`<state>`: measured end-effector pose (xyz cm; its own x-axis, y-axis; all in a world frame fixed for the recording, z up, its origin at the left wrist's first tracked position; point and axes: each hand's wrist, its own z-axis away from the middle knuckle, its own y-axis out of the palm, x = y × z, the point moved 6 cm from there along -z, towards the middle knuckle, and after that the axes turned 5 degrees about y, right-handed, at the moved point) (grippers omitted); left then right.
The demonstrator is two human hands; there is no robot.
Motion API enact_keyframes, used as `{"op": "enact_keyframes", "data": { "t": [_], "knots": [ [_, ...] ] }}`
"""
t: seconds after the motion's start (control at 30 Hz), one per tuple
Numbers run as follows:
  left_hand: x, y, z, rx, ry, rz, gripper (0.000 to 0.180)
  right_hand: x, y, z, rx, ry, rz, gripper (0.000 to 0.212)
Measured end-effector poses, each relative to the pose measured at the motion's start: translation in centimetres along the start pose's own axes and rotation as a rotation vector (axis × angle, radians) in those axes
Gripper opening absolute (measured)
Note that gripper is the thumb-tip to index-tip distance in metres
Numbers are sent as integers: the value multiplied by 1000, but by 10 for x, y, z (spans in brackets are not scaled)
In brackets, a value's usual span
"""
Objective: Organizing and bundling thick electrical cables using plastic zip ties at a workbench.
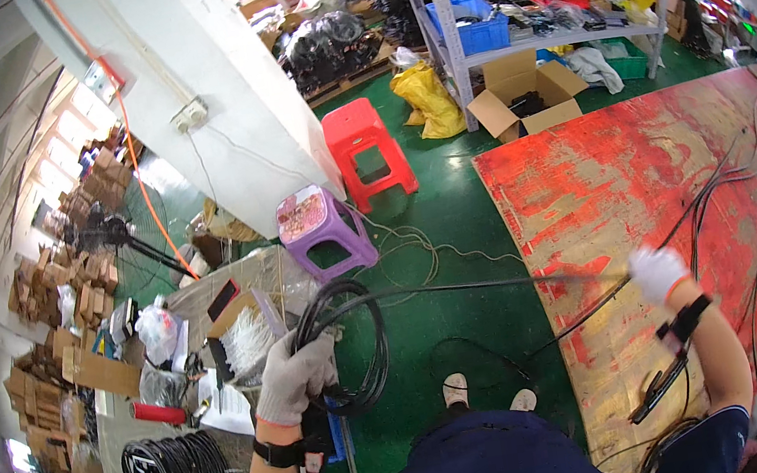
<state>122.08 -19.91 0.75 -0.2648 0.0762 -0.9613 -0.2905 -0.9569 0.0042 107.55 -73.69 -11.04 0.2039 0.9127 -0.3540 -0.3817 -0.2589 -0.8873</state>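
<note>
A loose coil of black cable (378,353) hangs from my left hand (297,376), which wears a pale knit glove and has its fingers closed around the loops. From the coil, one length runs nearly straight across to my right hand (659,274). That hand, also gloved and a little blurred, is closed on the cable above the red, worn tabletop. More black cables (707,190) lie along this tabletop and trail past its left edge toward the floor. Dark straps circle both my wrists.
A bench (123,417) at left bears a wound stack of black cable (177,468), a red roll (158,413) and white ties (250,340). Purple (324,230) and red (369,146) stools stand ahead. An open carton (529,99) sits beyond the worn red table (574,180), before shelving (453,42).
</note>
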Motion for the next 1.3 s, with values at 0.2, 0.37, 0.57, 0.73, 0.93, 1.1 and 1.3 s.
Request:
{"op": "enact_keyframes", "data": {
  "t": [0.2,0.37,0.57,0.73,0.93,1.1,1.3],
  "knots": [
    [44,42,20,92,-166,85,34,208,-135,84,63,-1370,-501,29],
    [75,78,50,311,-86,275,38,256,-250,64,-237,-1351,-678,24],
    [92,67,91,279,-184,745,46,290,-257,72,-584,-1365,-803,35],
    [93,29,105,297,-155,509,37,324,-265,100,-731,-1329,-714,37],
    [74,-34,132,201,10,358,30,372,-273,126,-839,-1262,-659,40],
    [95,-86,158,-51,-121,322,18,438,-249,133,-431,-1240,-1066,31],
    [113,-101,184,-42,-83,332,22,533,-237,141,-257,-1338,-1092,22]
  ]
}}
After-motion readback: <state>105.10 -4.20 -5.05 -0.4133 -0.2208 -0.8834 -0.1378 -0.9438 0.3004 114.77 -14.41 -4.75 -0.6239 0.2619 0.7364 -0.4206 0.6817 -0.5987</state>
